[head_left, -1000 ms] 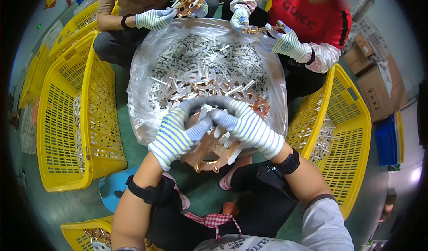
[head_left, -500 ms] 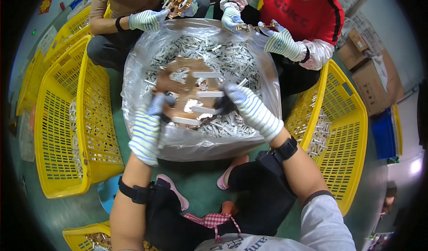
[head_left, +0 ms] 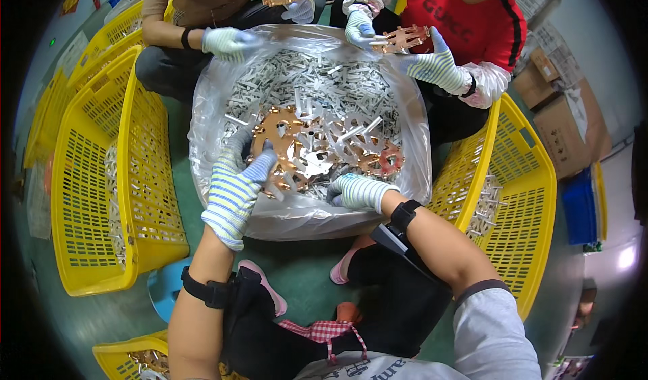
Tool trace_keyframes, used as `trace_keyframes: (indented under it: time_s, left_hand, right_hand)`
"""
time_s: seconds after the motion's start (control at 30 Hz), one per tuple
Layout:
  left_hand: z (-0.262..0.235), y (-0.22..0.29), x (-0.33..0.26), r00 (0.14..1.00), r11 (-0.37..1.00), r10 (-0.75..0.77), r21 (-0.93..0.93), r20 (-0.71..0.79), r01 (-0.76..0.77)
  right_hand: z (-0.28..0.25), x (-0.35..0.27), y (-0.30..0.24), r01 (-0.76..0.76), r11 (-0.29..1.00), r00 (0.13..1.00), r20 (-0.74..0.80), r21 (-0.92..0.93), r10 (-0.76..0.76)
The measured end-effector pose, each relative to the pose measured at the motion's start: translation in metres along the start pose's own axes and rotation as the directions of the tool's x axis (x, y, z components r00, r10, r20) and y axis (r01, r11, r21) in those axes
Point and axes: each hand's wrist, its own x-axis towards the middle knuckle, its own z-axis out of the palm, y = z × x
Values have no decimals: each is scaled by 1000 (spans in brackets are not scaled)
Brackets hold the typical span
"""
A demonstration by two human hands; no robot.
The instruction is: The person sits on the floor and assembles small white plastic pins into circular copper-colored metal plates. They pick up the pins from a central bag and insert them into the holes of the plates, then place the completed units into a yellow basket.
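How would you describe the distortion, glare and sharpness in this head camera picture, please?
Head view: strong fisheye, so the yellow basket edges bow toward a black rim; glare spots shine on the clear plastic bag and at the right edge; the left hand, right hand and copper-coloured plates look reasonably sharp, the outer corners softer.

Gloved hands [head_left: 236,191] on copper plates [head_left: 290,150] (bagged)
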Motion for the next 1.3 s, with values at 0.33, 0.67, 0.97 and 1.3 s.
trace_keyframes:
  time_s: [0.33,0.67,0.97,1.3]
  left_hand:
    - [3,2,-3,981,986,-137,-77,134,148]
    - [15,-6,-16,888,962,-210,-75,408,262]
    - [14,-2,-18,921,975,-92,220,379,7]
    - [16,8,-17,949,993,2,-115,316,36]
  right_hand:
    - [-71,-89,-48,493,666,815,-565,559,-129]
    - [-62,-79,-92,438,684,241,-656,-584,-715]
    - [-44,-87,-101,685,697,542,-787,211,-294]
    - [-51,-82,-85,609,790,423,-817,-65,-393]
